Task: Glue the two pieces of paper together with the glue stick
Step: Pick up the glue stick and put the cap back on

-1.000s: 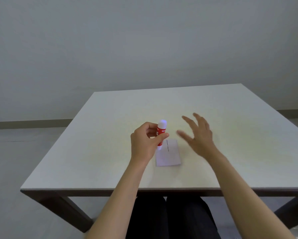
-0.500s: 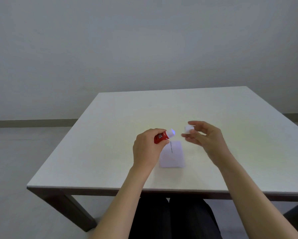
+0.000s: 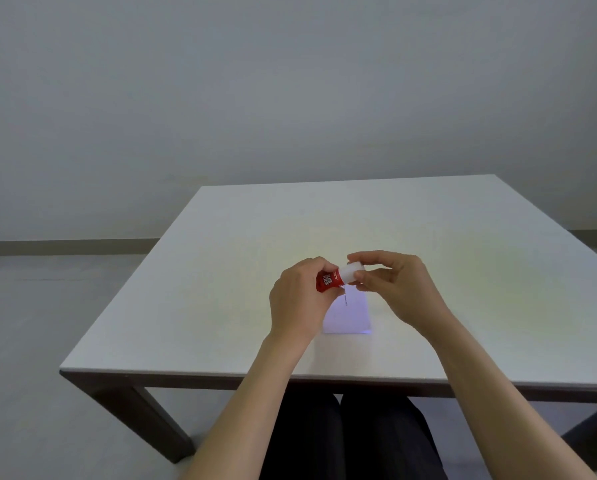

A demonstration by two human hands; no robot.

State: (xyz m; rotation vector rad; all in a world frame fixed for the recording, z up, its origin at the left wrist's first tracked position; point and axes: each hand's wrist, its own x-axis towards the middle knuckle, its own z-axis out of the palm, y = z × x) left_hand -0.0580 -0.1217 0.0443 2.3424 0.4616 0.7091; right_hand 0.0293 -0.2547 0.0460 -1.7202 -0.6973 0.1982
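My left hand grips the red body of the glue stick, which lies tilted with its top pointing right, above the table. My right hand pinches the white cap, which sits against the stick's top end. Directly below both hands a small white paper lies flat on the table, with a thin printed line near its left edge. It looks like a single rectangle; I cannot tell whether a second sheet lies on or under it. My left hand covers the paper's left corner.
The white table has dark legs and its front edge is close to my dark-trousered knees. A plain wall and a grey floor lie beyond.
The glue stick went from upright to tilted rightward. My right hand, first open, then holding the cap apart from the stick, has brought the cap onto the stick's end.
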